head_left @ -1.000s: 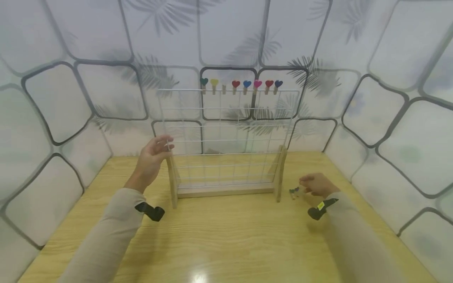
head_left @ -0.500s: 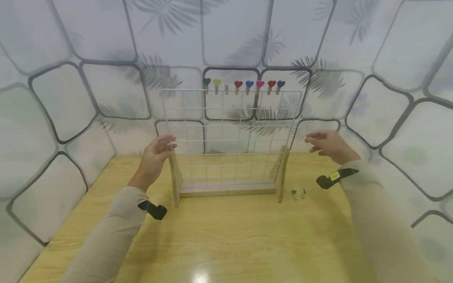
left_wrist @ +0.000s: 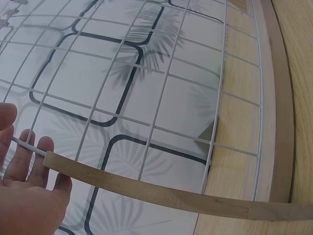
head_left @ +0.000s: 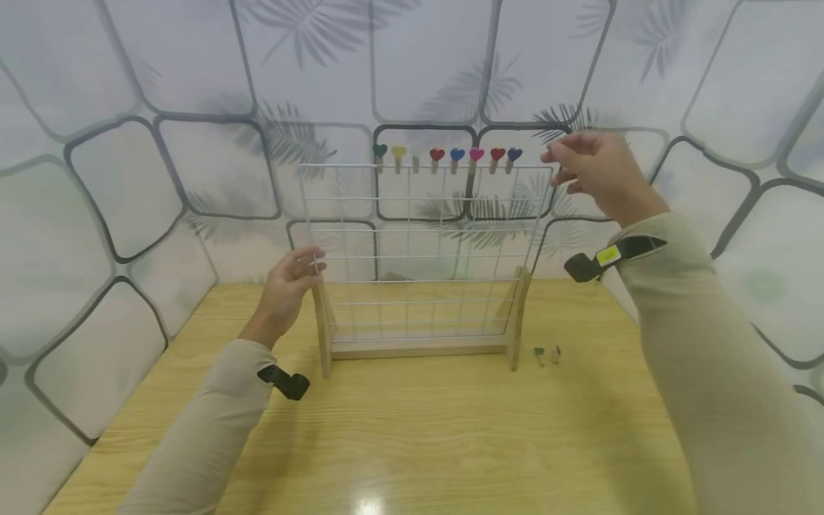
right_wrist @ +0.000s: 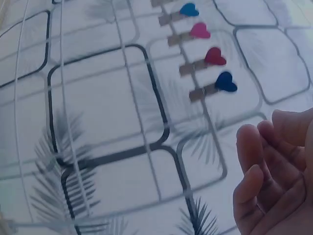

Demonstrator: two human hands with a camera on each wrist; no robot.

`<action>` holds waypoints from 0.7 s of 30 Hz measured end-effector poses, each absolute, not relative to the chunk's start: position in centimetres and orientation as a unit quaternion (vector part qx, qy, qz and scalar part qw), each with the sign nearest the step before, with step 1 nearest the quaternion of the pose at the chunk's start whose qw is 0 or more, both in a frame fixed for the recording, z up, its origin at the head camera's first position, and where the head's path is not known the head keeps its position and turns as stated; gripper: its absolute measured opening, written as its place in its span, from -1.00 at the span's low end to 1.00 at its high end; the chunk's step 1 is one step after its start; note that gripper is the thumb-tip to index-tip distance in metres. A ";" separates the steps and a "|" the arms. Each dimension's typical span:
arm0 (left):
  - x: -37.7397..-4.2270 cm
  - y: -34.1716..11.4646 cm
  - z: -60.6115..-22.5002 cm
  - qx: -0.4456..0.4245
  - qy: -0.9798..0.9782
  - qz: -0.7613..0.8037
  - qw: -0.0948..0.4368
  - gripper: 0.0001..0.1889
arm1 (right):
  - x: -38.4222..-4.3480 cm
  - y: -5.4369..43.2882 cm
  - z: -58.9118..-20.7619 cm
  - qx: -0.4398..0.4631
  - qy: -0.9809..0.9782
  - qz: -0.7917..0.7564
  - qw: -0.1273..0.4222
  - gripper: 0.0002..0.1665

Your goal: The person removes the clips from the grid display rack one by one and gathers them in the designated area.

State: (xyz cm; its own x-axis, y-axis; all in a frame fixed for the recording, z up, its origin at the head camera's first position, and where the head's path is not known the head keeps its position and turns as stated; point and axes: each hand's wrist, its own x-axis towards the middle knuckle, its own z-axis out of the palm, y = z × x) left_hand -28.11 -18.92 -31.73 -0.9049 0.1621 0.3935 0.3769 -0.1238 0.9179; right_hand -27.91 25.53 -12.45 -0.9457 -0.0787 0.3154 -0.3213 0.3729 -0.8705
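Note:
A white wire grid rack (head_left: 425, 230) stands on wooden feet on the table. My left hand (head_left: 287, 282) holds its left edge, with fingers and thumb on either side of the wire just above the wooden upright (left_wrist: 146, 187). Along the top wire sits a row of small wooden clothespins with coloured hearts, among them a pink clothespin (right_wrist: 195, 33) and a dark blue clothespin (right_wrist: 215, 87). Beside the grid's top right corner my right hand (head_left: 599, 172) is raised, its thumb and index tips close together. Whether anything is between them is too small to tell.
Two loose clothespins lie on the table to the right of the rack, a green clothespin (head_left: 540, 355) and a darker-topped clothespin (head_left: 556, 355). A patterned wall covering (head_left: 309, 64) closes in the back and sides of the wooden table (head_left: 412, 422).
My right hand has risen from beside the loose clothespins to the height of the rack's top wire. My left hand keeps its hold on the rack.

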 end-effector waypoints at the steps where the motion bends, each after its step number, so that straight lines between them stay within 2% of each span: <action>1: -28.1 -18.9 -31.7 -0.203 -0.658 -0.721 0.076 -0.56 | -27.8 24.6 -11.9 0.126 -0.815 0.553 0.116 -0.66; 8: -27.7 -18.9 -31.4 -0.195 -0.669 -0.714 0.067 -0.52 | -27.2 17.9 -9.7 0.200 -0.820 0.522 0.125 -0.64; 21: -28.0 -19.3 -31.8 -0.202 -0.671 -0.710 0.068 -0.52 | -28.7 8.7 -9.6 0.253 -0.868 0.422 0.068 -0.58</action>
